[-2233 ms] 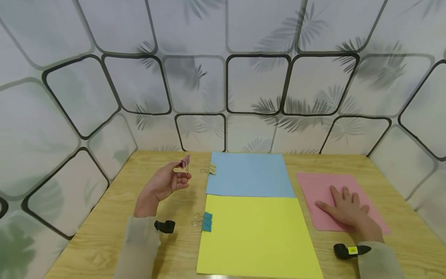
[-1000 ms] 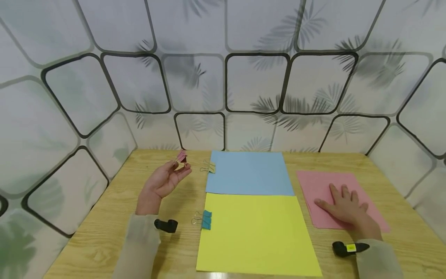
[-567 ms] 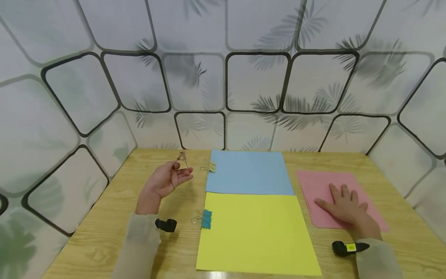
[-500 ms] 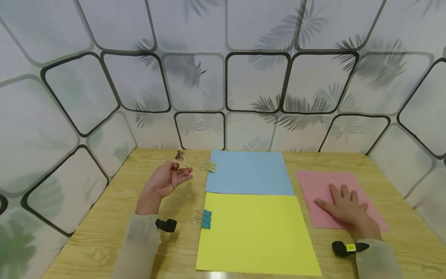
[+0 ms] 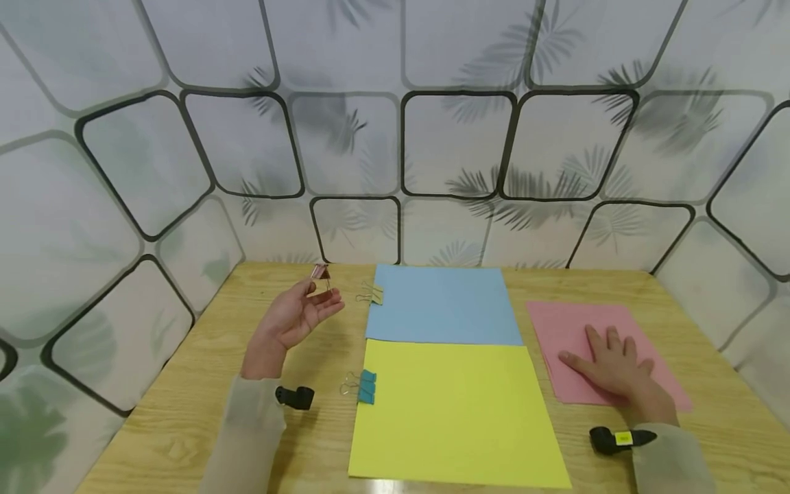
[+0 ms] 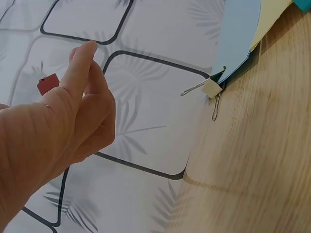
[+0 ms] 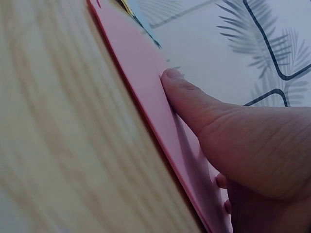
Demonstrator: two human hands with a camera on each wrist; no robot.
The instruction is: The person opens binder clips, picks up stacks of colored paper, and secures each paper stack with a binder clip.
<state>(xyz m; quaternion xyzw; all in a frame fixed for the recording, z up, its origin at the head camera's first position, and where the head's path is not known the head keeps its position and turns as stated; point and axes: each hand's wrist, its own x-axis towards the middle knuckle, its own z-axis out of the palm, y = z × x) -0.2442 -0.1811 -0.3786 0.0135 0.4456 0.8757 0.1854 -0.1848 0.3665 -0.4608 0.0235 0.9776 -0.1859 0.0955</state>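
Note:
My left hand [image 5: 293, 315] is raised at the left of the table and holds a small pink binder clip [image 5: 321, 272] between thumb and fingers. In the left wrist view the clip's red body [image 6: 48, 84] shows past the thumb; its wire handles are mostly hidden by the hand. My right hand [image 5: 614, 367] lies spread on a stack of pink paper [image 5: 586, 317] at the right. The right wrist view has the thumb [image 7: 189, 99] against the top of the pink stack, with the other fingers largely hidden.
Blue paper [image 5: 441, 305] lies at the back middle, a pale yellow binder clip [image 5: 374, 295] on its left edge. Nearer is yellow paper [image 5: 457, 418] with a teal binder clip [image 5: 367, 387] on its left edge. A patterned wall [image 5: 450, 144] bounds the wooden table [image 5: 185, 412].
The pink binder clip has been turned about in the left fingers, its body tilting one way and another. The left fingers have straightened somewhat. The right hand stays on the pink paper.

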